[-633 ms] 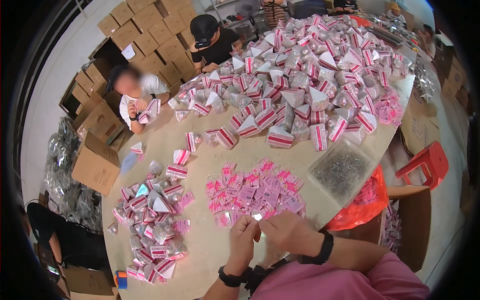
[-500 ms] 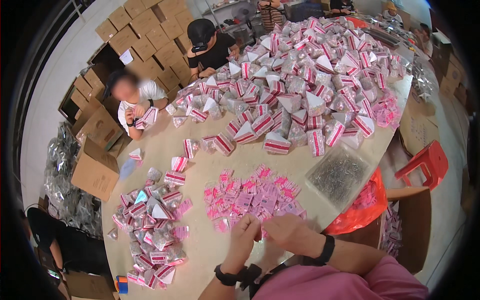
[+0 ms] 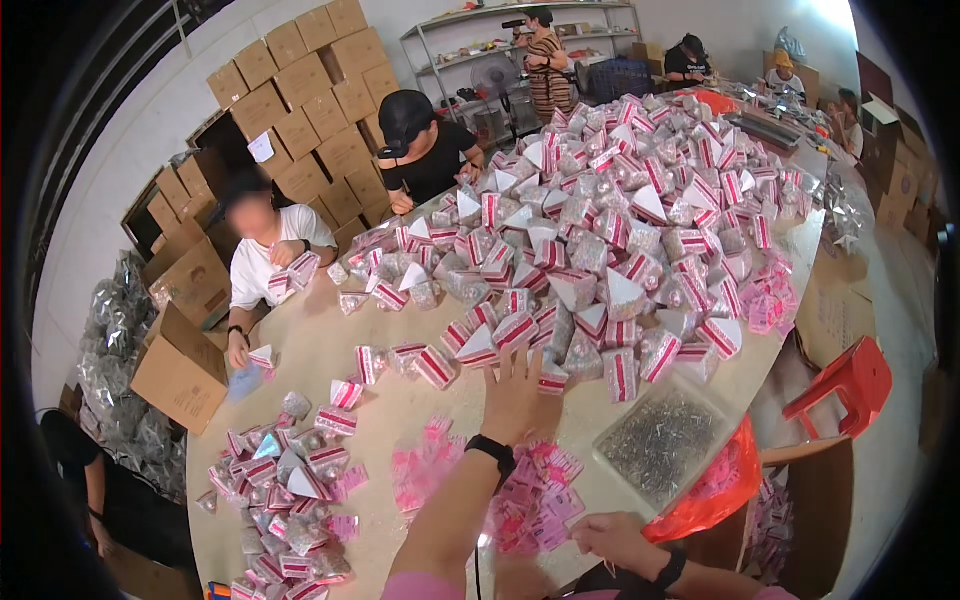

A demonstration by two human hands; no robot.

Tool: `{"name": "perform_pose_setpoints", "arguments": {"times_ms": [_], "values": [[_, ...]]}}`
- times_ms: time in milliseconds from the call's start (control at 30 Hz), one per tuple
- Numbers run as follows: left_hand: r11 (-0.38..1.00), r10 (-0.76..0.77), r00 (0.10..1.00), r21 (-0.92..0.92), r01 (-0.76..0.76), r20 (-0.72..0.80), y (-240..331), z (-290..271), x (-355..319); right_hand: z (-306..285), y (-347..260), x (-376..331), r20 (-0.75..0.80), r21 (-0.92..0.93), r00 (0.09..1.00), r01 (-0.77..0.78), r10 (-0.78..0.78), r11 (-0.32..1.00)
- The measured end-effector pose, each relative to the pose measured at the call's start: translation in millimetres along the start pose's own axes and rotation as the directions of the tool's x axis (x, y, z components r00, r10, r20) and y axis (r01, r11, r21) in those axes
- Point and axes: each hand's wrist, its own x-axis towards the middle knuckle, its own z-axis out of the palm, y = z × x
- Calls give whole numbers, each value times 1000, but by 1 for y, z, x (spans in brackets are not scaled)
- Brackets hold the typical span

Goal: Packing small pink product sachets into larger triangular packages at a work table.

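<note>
My left hand (image 3: 518, 398) reaches out over the table with its fingers spread. Its fingertips are at the near edge of a heap of clear packets with white-and-pink striped tops (image 3: 515, 330), and one small packet (image 3: 553, 378) lies against them. Lower right, my right hand (image 3: 615, 542) is closed in a pinch near the table's front edge. What it holds is too small to make out. Between my arms and beside them lie pink printed cards (image 3: 540, 500), partly hidden by my left forearm.
A clear tray of small metal pins (image 3: 662, 440) stands right of the cards, above a red plastic bag (image 3: 725, 475). A smaller packet pile (image 3: 290, 490) lies at left. Two co-workers sit along the far left side. A red stool (image 3: 845, 390) stands at right.
My hands were together over the pink cards. The left has moved forward to the big heap and opened, while the right has drawn nearer the front edge. The view has tilted up.
</note>
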Motion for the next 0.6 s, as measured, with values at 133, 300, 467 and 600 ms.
{"name": "perform_pose_setpoints", "arguments": {"times_ms": [133, 300, 467, 600], "values": [[990, 29, 998, 135, -37, 60, -14, 39, 8, -2, -19, -3, -35, -80, 994, -103, 100, 991], [751, -283, 952, -590, 295, 116, -10, 4, -1, -19, -2, 9, 13, 34, 998, -63, 63, 997], [-426, -312, 799, -828, 365, 513, -21, -21, -81, -19, -57, 0, -27, 39, 997, 72, -71, 997], [-783, -252, 809, -603, 152, 531, 4, -75, -155, 2, -77, 3, -24, -30, 892, 451, -451, 892]]}}
